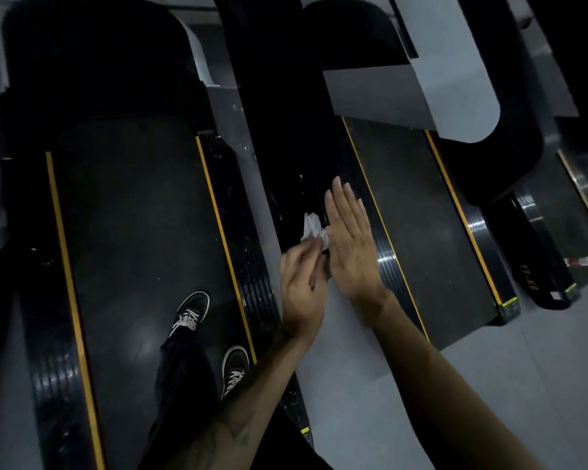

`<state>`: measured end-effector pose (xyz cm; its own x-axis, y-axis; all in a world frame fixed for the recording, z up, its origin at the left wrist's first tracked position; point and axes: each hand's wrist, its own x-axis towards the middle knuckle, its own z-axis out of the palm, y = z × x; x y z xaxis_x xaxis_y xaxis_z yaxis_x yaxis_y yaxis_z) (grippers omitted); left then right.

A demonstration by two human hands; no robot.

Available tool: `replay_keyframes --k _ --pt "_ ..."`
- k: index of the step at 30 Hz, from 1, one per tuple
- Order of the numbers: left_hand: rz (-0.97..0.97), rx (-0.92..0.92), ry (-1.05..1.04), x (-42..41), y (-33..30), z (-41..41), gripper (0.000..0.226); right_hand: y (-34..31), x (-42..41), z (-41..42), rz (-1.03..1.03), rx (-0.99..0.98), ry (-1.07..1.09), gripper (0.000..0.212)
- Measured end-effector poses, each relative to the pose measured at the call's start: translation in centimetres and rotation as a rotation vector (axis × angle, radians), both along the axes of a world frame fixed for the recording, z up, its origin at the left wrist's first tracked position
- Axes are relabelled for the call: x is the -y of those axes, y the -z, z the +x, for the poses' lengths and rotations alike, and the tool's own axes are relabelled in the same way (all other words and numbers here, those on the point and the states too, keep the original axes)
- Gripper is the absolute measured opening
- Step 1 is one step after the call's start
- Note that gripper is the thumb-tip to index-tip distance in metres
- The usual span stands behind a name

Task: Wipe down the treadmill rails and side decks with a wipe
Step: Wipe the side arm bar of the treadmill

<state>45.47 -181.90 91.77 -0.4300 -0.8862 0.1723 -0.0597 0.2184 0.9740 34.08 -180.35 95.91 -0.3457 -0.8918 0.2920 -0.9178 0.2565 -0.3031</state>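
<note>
White and crumpled, the wipe (314,228) sits bunched at the fingertips of the left hand (299,286), which pinches it between thumb and curled fingers; it lies against the dark rail (286,137) that slopes down between the two treadmills, just beside the ribbed side deck (392,256) of the right-hand machine; the right hand (348,239) lies flat next to it, fingers straight and together, gripping nothing, its inner edge touching or nearly touching the wad, though whether the palm presses on the rail or hovers just above it I cannot tell; the person stands on the belt (133,232) of the left treadmill, both sneakers (190,312) near its yellow-edged right side deck (248,266), and leans across the grey floor gap (347,368); judging by its folds, the wipe is light, soft and limp, with no stiffness of its own, so it will go wherever the fingers push it and is likely to ball up or slip out under a loose pinch; it would probably work better spread under flat fingers than held by a corner, and if damp it may cling to the glossy rail; the rail and decks are rigid, fixed and shiny, with pale specks showing on the rail near the wipe and on the left machine's deck, possibly droplets or dust; no container, dispenser or bin shows anywhere in view, so nothing can be said of contents
</note>
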Motion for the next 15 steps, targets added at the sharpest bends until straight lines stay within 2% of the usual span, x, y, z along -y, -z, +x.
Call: replay_keyframes --k 4,8,13,15 --pt "-0.025 -0.071 0.132 0.9 0.0 -0.3 0.044 0.2 -0.1 -0.6 0.003 -0.032 -0.027 0.052" --pt "0.062 -0.07 0.26 1.8 -0.1 -0.7 0.056 0.3 0.2 -1.0 -0.015 -0.078 -0.049 0.052" --pt "0.196 -0.039 0.226 0.2 1.0 -0.4 0.053 0.7 1.9 -1.6 -0.081 -0.139 -0.04 0.052" --pt "0.193 -0.051 0.195 -1.1 0.6 0.1 0.05 1.1 2.0 -1.7 -0.105 -0.181 -0.028 0.052"
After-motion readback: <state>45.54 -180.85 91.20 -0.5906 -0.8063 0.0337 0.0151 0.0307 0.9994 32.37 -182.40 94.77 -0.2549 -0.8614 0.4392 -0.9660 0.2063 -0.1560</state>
